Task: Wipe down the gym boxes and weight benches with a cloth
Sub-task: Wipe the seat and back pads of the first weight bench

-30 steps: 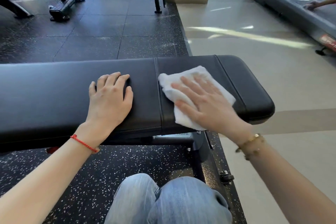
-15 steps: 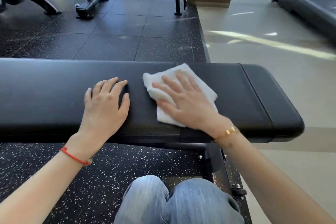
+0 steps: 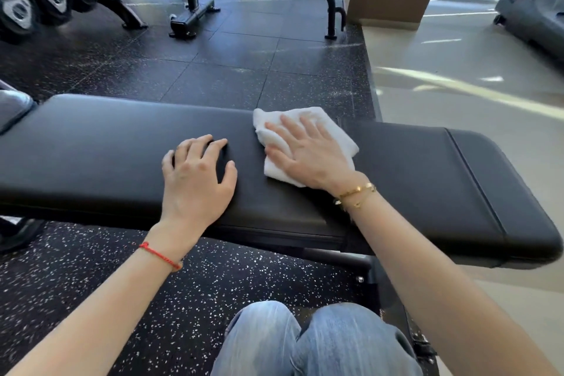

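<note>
**Mia:** What step was the person on?

**Ben:** I think it was the wiping step. The right hand (image 3: 308,156) lay flat on the white cloth (image 3: 334,134), fingers straight and spread apart, pressing it onto the black bench (image 3: 106,149).

**Mia:** Where was the cloth?

**Ben:** On top of the bench pad, near the middle, by the far edge. The left hand (image 3: 198,180) rested just beside it on the pad, with its fingers bent a little and holding nothing.

**Mia:** What did the next move need?

**Ben:** My guess: push the cloth along the parts not wiped yet, and keep the palm down so the cloth did not bunch up.

**Mia:** How did the bench look?

**Ben:** Smooth, dark and a bit shiny, with a seam near the right end. I could not see any dirt.
</note>
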Demonstrator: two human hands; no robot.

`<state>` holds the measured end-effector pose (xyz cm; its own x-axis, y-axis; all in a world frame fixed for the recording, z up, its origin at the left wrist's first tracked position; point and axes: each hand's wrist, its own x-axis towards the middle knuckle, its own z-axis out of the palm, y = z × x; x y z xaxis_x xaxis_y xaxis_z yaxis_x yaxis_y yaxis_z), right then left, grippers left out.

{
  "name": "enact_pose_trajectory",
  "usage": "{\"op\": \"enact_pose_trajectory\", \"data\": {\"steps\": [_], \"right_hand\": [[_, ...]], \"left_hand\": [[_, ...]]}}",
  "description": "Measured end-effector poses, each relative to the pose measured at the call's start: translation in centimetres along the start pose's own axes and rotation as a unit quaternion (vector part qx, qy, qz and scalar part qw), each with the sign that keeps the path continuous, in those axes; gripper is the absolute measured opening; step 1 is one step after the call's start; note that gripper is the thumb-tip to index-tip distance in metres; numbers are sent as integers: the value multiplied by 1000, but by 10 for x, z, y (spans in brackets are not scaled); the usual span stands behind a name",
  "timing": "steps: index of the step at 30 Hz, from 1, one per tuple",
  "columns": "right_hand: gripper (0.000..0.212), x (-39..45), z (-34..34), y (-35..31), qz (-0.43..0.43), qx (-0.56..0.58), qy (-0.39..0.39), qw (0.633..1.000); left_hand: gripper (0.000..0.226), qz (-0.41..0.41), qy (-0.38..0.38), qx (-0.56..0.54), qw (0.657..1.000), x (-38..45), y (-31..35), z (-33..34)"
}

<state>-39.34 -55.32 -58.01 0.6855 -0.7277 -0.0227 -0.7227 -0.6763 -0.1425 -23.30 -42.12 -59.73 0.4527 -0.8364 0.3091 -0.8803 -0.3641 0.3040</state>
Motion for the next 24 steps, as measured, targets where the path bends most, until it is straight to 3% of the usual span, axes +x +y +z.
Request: {"op": "enact_pose_trajectory", "data": {"steps": [7,11,16,19,24], "right_hand": [[67,-76,6,-4,-77,10,4,997],[63,-86,-1,29,-6,19,1,1000],[55,-23,-6,24,68,8,-8,998],[54,-17,-1,-1,32,25,-9,999],[66,-85,8,-12,-29,7,12,999]], "left_hand": [[47,3,-9,12,1000,-2,-2,2],[46,2,-5,7,1000,-4,-1,3],[47,-3,-9,12,1000,-3,2,3],[46,-4,-7,16,1000,-3,1,4],[47,1,-13,17,1000,-3,-1,3]]}}
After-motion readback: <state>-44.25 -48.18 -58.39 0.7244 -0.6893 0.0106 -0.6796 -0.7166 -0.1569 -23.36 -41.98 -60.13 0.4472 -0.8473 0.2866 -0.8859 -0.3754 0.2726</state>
